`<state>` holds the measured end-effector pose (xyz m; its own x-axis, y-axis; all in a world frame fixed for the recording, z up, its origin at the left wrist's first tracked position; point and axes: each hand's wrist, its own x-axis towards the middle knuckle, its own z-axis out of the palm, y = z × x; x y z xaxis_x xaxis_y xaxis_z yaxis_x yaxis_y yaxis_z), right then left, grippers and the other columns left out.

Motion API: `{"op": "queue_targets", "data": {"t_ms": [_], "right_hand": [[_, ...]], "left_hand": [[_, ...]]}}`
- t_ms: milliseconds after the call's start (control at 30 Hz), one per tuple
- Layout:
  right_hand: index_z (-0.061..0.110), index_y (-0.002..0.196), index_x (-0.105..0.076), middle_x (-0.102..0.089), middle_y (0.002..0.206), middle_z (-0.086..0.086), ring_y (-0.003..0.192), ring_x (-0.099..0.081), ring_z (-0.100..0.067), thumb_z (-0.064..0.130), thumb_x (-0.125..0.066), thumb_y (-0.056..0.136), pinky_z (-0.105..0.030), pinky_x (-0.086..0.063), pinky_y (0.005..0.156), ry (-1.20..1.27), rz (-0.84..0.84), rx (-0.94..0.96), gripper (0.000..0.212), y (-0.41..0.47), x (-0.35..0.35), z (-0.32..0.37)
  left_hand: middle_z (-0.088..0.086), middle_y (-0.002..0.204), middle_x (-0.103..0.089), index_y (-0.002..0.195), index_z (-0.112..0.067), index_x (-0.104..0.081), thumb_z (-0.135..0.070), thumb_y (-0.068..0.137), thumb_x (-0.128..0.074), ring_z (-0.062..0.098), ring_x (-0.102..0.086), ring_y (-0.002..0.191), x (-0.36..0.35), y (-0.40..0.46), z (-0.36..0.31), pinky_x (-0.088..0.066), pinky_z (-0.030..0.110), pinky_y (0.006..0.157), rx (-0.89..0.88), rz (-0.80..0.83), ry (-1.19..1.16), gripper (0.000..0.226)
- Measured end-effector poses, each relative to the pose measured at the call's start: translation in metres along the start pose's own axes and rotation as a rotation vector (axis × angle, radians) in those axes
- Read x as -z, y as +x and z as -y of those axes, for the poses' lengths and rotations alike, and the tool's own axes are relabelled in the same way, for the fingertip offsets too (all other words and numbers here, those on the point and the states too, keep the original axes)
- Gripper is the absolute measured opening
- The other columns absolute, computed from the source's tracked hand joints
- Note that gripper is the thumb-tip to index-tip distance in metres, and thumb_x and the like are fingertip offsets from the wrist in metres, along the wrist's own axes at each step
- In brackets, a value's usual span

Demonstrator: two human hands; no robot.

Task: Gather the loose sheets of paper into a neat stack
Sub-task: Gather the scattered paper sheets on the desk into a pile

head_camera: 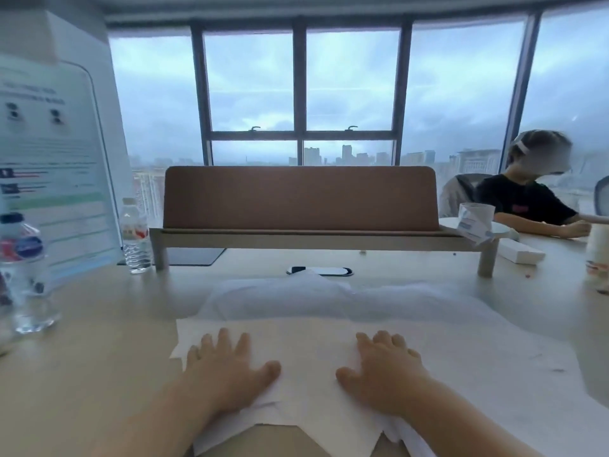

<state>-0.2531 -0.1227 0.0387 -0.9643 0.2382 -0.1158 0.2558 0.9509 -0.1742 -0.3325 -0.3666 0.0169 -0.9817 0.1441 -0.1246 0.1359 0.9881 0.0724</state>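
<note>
Several loose white sheets of paper (306, 344) lie overlapping and askew on the pale desk (99, 341) in front of me, their corners sticking out at the near edge. My left hand (227, 367) rests flat on the left part of the top sheet, fingers spread. On the right part my right hand (382, 367) presses down the same way, palm down. More sheets (461, 328) fan out to the right and toward the back, pale and blurred.
A brown desk divider on a raised shelf (300, 202) stands behind the paper. Two water bottles (135, 235) (19, 272) and a standing printed sign (56, 166) are at the left. A person (534, 192) sits at the right, beside a cup (476, 222) and a white box (520, 252).
</note>
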Motion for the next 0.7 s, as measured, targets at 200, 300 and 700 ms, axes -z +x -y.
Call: {"op": "queue_targets", "data": {"t_ms": [200, 300, 700], "right_hand": [[0.016, 0.117, -0.064, -0.068, 0.119, -0.006, 0.106, -0.069, -0.025, 0.053, -0.065, 0.068, -0.032, -0.055, 0.088, 0.266, 0.013, -0.097, 0.062, 0.052, 0.017, 0.025], [0.012, 0.093, -0.071, -0.076, 0.086, -0.004, 0.079, -0.074, -0.022, 0.036, -0.072, 0.064, -0.037, -0.063, 0.073, 0.547, -0.069, -0.083, 0.037, 0.070, 0.013, 0.023], [0.008, 0.097, -0.065, -0.071, 0.090, -0.021, 0.076, -0.069, -0.036, 0.002, -0.060, 0.082, -0.047, -0.059, 0.065, 1.150, -0.415, -0.294, 0.016, 0.081, 0.013, -0.029]], "left_hand": [[0.007, 0.176, 0.007, 0.166, -0.033, -0.004, -0.083, 0.084, -0.025, 0.033, 0.005, 0.161, 0.008, 0.035, -0.004, 0.002, 0.052, 0.128, -0.124, 0.012, -0.030, 0.099], [0.002, 0.175, -0.007, 0.165, -0.032, -0.016, -0.079, 0.086, -0.033, 0.024, -0.006, 0.161, 0.010, 0.048, -0.003, -0.005, 0.047, 0.129, -0.197, -0.052, -0.064, 0.093], [-0.022, 0.119, -0.069, 0.125, -0.039, -0.067, -0.065, 0.083, -0.049, 0.012, -0.063, 0.115, 0.022, 0.052, 0.017, -0.049, 0.033, 0.098, -0.125, -0.239, -0.326, 0.053]]}}
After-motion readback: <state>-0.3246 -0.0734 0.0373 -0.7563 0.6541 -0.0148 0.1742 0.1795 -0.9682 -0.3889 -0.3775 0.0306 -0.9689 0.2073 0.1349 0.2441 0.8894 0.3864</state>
